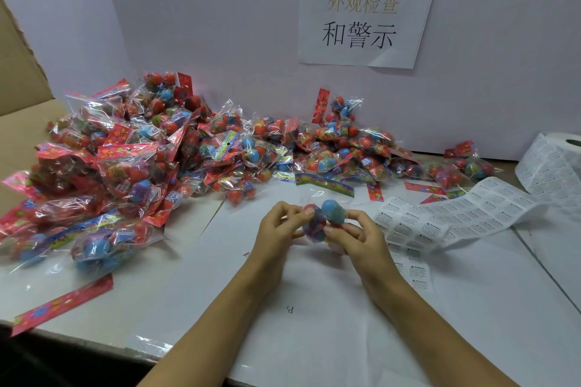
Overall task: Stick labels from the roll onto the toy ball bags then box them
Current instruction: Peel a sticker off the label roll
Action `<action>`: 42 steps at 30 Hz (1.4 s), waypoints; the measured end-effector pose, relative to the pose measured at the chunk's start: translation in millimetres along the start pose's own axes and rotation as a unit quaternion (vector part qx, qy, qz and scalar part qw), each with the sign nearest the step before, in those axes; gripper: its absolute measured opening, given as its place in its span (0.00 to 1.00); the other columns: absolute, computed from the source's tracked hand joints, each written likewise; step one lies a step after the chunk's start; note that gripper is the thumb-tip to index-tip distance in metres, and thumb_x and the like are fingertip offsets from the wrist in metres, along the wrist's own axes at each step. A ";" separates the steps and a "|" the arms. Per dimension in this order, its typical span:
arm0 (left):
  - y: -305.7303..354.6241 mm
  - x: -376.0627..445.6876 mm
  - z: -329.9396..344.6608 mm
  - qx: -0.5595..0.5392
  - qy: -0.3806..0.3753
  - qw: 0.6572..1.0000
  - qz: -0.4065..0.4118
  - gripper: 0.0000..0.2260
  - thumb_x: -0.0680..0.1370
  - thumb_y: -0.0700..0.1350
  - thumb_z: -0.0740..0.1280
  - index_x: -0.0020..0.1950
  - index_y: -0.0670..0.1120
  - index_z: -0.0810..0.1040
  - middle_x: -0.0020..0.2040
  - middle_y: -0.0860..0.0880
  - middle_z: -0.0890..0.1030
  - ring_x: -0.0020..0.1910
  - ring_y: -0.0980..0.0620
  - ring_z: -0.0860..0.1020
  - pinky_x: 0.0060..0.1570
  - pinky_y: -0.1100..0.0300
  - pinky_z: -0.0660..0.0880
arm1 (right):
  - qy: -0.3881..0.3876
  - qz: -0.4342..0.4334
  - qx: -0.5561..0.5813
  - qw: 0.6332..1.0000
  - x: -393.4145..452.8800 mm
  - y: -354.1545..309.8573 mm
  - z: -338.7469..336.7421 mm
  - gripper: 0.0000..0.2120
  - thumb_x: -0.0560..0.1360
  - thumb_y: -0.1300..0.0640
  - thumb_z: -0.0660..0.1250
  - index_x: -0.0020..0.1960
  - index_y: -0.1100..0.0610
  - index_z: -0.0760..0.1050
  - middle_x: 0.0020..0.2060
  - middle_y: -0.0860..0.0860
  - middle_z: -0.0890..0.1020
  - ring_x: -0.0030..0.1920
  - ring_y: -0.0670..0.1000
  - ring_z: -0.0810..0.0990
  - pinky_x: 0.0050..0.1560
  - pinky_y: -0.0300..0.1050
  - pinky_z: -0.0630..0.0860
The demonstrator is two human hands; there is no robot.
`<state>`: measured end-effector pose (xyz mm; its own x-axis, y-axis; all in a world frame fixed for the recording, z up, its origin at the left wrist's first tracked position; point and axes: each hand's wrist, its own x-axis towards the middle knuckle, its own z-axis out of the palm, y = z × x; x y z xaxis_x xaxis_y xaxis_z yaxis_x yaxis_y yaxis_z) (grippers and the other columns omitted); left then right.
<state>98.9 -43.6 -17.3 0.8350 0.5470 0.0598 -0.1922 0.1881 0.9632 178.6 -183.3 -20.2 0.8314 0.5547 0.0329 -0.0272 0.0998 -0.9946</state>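
Above the white table [314, 324], the left hand [276, 229] and right hand [355, 239] both pinch one toy ball bag [323, 220], beside the label strip [456, 214]. Slippery, bulging film could crease a label, I'd judge

Hands: two, left hand [276, 226] and right hand [356, 237], near centre.
Bag in hand: one toy ball bag [323, 220], held between both hands.
Heaped bags: one pile of toy ball bags [151, 148], far left to far right; too many and too overlapped to count.
Label roll: one [562, 160], far right.
Label strip: one unrolled strip [456, 214], right.
Wall signs: one paper sign [364, 12], far.
Cardboard boxes: one [19, 78], far left.
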 end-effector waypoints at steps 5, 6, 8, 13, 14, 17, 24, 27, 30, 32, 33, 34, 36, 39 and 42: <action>3.7 -0.9 -0.3 0.018 0.043 0.998 -0.034 0.22 0.65 0.56 0.78 0.50 0.45 0.78 0.51 0.46 0.84 0.50 0.45 0.82 0.42 0.55 0.72 | -0.023 0.004 0.011 1.000 -0.9 -3.5 -1.4 0.06 0.79 0.64 0.68 0.56 0.60 0.79 0.45 0.58 0.87 0.45 0.52 0.87 0.42 0.37 0.79; 3.3 -0.8 0.0 0.022 0.038 0.998 -0.036 0.18 0.68 0.54 0.78 0.52 0.46 0.82 0.51 0.45 0.85 0.51 0.44 0.82 0.40 0.57 0.72 | -0.029 0.004 0.010 1.000 -1.2 -3.6 -1.2 0.06 0.79 0.63 0.68 0.56 0.60 0.79 0.45 0.58 0.87 0.45 0.52 0.87 0.42 0.37 0.79; 2.6 -1.8 0.5 0.029 0.023 0.999 -0.035 0.07 0.74 0.49 0.77 0.49 0.48 0.86 0.48 0.46 0.87 0.47 0.44 0.82 0.34 0.60 0.71 | -0.044 0.000 0.003 0.999 -2.1 -4.0 -0.7 0.05 0.79 0.63 0.68 0.54 0.59 0.80 0.45 0.58 0.87 0.45 0.53 0.87 0.43 0.38 0.80; 5.2 -5.1 -1.1 0.042 0.005 0.999 -0.032 0.04 0.78 0.44 0.73 0.45 0.49 0.87 0.45 0.45 0.86 0.40 0.47 0.82 0.27 0.61 0.69 | -0.022 -0.024 -0.021 0.999 -0.8 -4.9 -0.3 0.12 0.76 0.46 0.72 0.42 0.54 0.83 0.40 0.54 0.86 0.43 0.55 0.84 0.49 0.52 0.80; 6.0 -6.1 -0.8 0.051 -0.006 0.998 -0.028 0.04 0.77 0.44 0.74 0.43 0.50 0.87 0.44 0.47 0.86 0.40 0.49 0.82 0.26 0.61 0.70 | -0.015 -0.023 -0.017 1.000 -0.8 -5.1 -0.3 0.14 0.75 0.42 0.71 0.44 0.54 0.84 0.42 0.55 0.87 0.45 0.56 0.85 0.51 0.52 0.81; 5.8 -9.5 2.0 0.095 -0.042 0.995 -0.006 0.02 0.72 0.49 0.75 0.40 0.52 0.86 0.41 0.49 0.86 0.39 0.55 0.83 0.25 0.62 0.72 | -0.008 -0.018 0.012 1.000 1.0 -4.6 -0.8 0.16 0.71 0.41 0.72 0.46 0.54 0.85 0.43 0.55 0.87 0.45 0.54 0.86 0.51 0.51 0.82; 3.2 -10.5 4.2 0.150 -0.053 0.987 0.018 0.03 0.73 0.53 0.73 0.41 0.57 0.85 0.41 0.50 0.86 0.39 0.55 0.84 0.26 0.60 0.73 | 0.017 0.037 0.095 0.995 4.4 -6.6 -4.1 0.10 0.68 0.53 0.76 0.44 0.58 0.87 0.43 0.59 0.87 0.43 0.55 0.87 0.44 0.50 0.84; -0.3 -6.3 3.4 0.143 -0.050 0.988 0.010 0.10 0.78 0.45 0.74 0.38 0.57 0.84 0.40 0.51 0.85 0.38 0.56 0.82 0.28 0.64 0.72 | 0.023 0.040 0.100 0.994 5.0 -5.5 -4.6 0.04 0.73 0.59 0.73 0.44 0.56 0.88 0.43 0.57 0.87 0.43 0.54 0.87 0.40 0.46 0.83; 0.3 -5.9 2.8 0.139 -0.051 0.989 -0.004 0.13 0.80 0.43 0.72 0.37 0.56 0.84 0.39 0.51 0.85 0.37 0.56 0.82 0.28 0.64 0.71 | 0.020 0.037 0.091 0.995 4.8 -5.2 -4.3 0.04 0.72 0.57 0.74 0.45 0.56 0.88 0.43 0.57 0.87 0.43 0.54 0.87 0.39 0.46 0.82; 0.7 -6.1 2.7 0.148 -0.053 0.988 0.002 0.10 0.79 0.44 0.73 0.39 0.56 0.85 0.41 0.50 0.86 0.38 0.57 0.82 0.29 0.63 0.72 | 0.019 0.035 0.096 0.995 4.6 -5.9 -3.9 0.10 0.66 0.52 0.76 0.45 0.56 0.88 0.44 0.57 0.87 0.44 0.55 0.87 0.41 0.49 0.83; 0.0 -6.1 1.9 0.155 -0.053 0.986 0.005 0.06 0.78 0.46 0.74 0.42 0.55 0.85 0.42 0.50 0.86 0.38 0.58 0.82 0.30 0.63 0.72 | 0.020 0.034 0.096 0.995 4.1 -7.1 -3.7 0.14 0.64 0.50 0.76 0.45 0.56 0.88 0.45 0.58 0.87 0.45 0.55 0.87 0.45 0.51 0.84; 1.1 -7.9 2.4 0.155 -0.054 0.986 0.007 0.01 0.76 0.50 0.74 0.44 0.55 0.84 0.44 0.51 0.86 0.39 0.58 0.83 0.31 0.63 0.73 | 0.021 0.035 0.096 0.995 4.1 -7.8 -3.7 0.16 0.62 0.48 0.77 0.46 0.57 0.88 0.46 0.59 0.87 0.46 0.56 0.86 0.48 0.53 0.84; -0.6 -9.6 2.7 0.181 -0.059 0.982 0.015 0.11 0.72 0.57 0.74 0.52 0.54 0.83 0.47 0.51 0.86 0.43 0.55 0.84 0.34 0.63 0.76 | 0.018 0.039 0.102 0.994 3.8 -8.9 -4.1 0.19 0.60 0.46 0.77 0.46 0.57 0.87 0.46 0.60 0.86 0.46 0.57 0.86 0.51 0.56 0.82; -4.2 -9.8 1.8 0.232 -0.082 0.969 0.032 0.18 0.72 0.57 0.77 0.58 0.53 0.80 0.51 0.50 0.84 0.46 0.51 0.83 0.38 0.65 0.76 | 0.030 0.052 0.136 0.989 4.6 -11.6 -4.7 0.20 0.62 0.48 0.77 0.48 0.60 0.86 0.45 0.62 0.85 0.45 0.61 0.84 0.53 0.59 0.81; -2.7 -9.0 0.7 0.242 -0.100 0.965 0.021 0.15 0.74 0.52 0.78 0.56 0.46 0.82 0.49 0.44 0.85 0.44 0.46 0.85 0.37 0.63 0.76 | 0.048 0.065 0.169 0.982 6.2 -14.4 -7.3 0.20 0.66 0.49 0.74 0.53 0.60 0.84 0.47 0.62 0.85 0.46 0.62 0.83 0.51 0.56 0.80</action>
<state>92.3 -49.7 -20.3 0.9234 0.3692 0.1048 -0.0052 -0.2612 0.9653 188.3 -187.4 -6.4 0.8561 0.5031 -0.1184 -0.3066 0.3099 -0.9000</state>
